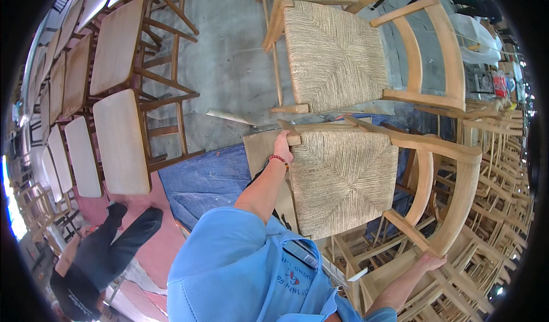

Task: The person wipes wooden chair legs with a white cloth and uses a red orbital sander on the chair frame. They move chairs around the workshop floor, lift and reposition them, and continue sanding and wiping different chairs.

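Observation:
A wooden chair with a woven cord seat (346, 179) is directly in front of me, its curved backrest (464, 199) toward the right. My left hand (282, 148), with a red bead bracelet at the wrist, is wrapped round the chair's front corner by the far leg. At the near end of the backrest, my right hand (430, 261) grips the wooden frame; some of its fingers are hidden behind the wood. Just beyond is a second chair of the same kind, its woven seat (337, 56) facing up.
Stools with flat wooden tops (117, 45) stand in rows on the left. A person in dark clothes (86, 276) is at the lower left, beside pink sheeting (151, 239). Blue sheeting (200, 176) and cardboard (260, 150) cover the floor. Many bare chair frames (486, 179) crowd the right.

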### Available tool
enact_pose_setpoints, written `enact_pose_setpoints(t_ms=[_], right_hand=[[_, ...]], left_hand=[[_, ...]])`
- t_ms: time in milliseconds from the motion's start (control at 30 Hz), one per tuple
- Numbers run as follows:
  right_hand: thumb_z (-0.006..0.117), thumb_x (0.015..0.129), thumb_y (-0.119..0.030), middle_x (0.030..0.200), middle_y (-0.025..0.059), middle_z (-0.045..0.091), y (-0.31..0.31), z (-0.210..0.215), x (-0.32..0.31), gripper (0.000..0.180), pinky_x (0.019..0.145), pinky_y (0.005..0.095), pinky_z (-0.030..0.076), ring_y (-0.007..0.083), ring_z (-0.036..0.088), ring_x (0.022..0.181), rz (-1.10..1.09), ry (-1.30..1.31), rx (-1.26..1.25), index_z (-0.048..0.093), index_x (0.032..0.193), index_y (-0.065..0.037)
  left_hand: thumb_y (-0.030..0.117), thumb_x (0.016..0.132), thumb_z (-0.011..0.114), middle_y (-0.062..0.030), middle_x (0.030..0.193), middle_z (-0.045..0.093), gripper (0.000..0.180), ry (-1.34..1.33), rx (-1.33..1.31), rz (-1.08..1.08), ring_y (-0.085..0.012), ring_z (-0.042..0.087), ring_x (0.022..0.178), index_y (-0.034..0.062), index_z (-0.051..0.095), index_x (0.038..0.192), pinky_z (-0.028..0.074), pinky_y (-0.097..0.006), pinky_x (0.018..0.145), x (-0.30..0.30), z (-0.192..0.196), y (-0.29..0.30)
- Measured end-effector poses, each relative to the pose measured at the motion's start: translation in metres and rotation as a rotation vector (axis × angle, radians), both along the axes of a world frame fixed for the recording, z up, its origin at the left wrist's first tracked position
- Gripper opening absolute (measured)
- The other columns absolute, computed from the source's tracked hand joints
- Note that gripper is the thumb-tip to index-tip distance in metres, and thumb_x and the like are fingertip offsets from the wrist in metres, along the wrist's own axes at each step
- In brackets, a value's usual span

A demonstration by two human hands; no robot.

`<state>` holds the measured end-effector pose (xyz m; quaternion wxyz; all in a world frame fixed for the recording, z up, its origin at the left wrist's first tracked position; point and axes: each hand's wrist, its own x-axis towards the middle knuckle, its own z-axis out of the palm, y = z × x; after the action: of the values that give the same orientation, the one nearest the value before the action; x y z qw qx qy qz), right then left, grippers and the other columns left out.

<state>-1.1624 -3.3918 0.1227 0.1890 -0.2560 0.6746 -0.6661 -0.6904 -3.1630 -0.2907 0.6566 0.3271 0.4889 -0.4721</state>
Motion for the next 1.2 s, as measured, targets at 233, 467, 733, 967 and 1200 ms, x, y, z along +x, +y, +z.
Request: enact_pose_setpoints(t_ms=[233,467,733,967,1200], right_hand=[[0.066,0.085,-0.014,0.127,0.0143,0.055,-0.059,-0.058,-0.021,0.045,0.087,0.0483,0.055,0.0329,0.059,0.108,-0.008,0.899,0.443,0.055,0.127,-0.006],[0.054,0.09,-0.026,0.132,0.0143,0.053,-0.103,-0.077,0.016,0.046,0.095,0.0482,0.05,0.0325,0.055,0.116,0.188,-0.073,0.137,0.05,0.131,-0.005],[0.045,0.094,-0.032,0.138,0.0136,0.048,-0.128,-0.093,-0.007,0.052,0.105,0.0466,0.04,0.0332,0.047,0.127,0.272,-0.075,0.231,0.045,0.137,-0.003],[0.045,0.093,-0.031,0.137,0.0146,0.05,-0.128,-0.09,-0.001,0.051,0.105,0.0476,0.041,0.0332,0.05,0.124,0.336,-0.028,0.263,0.046,0.136,-0.002],[0.045,0.093,-0.033,0.131,0.0137,0.055,-0.112,-0.09,-0.02,0.05,0.101,0.0472,0.044,0.0326,0.054,0.119,0.384,-0.048,0.257,0.048,0.132,-0.001]], left_hand=[[0.029,0.085,0.061,-0.0153,0.107,0.062,0.037,-0.041,0.048,0.024,-0.0302,0.06,0.097,0.0019,0.059,0.11,0.05,-0.045,0.086,0.025,-0.02,-0.035],[0.032,0.088,0.057,-0.0133,0.104,0.063,0.034,-0.053,0.022,0.032,-0.0284,0.061,0.095,0.0043,0.059,0.107,0.05,-0.044,0.088,0.032,-0.044,-0.056],[0.035,0.088,0.054,-0.0124,0.107,0.063,0.037,-0.061,0.1,-0.024,-0.0279,0.061,0.097,0.0058,0.061,0.11,0.049,-0.043,0.087,0.018,-0.056,-0.064],[0.041,0.092,0.051,-0.0123,0.111,0.063,0.044,-0.203,0.137,-0.118,-0.0278,0.06,0.102,0.0058,0.061,0.116,0.049,-0.042,0.088,0.018,-0.074,-0.08],[0.046,0.092,0.043,-0.0169,0.13,0.056,0.059,-0.279,0.111,-0.293,-0.0304,0.055,0.115,0.0009,0.054,0.128,0.044,-0.047,0.094,0.018,-0.065,-0.073]])
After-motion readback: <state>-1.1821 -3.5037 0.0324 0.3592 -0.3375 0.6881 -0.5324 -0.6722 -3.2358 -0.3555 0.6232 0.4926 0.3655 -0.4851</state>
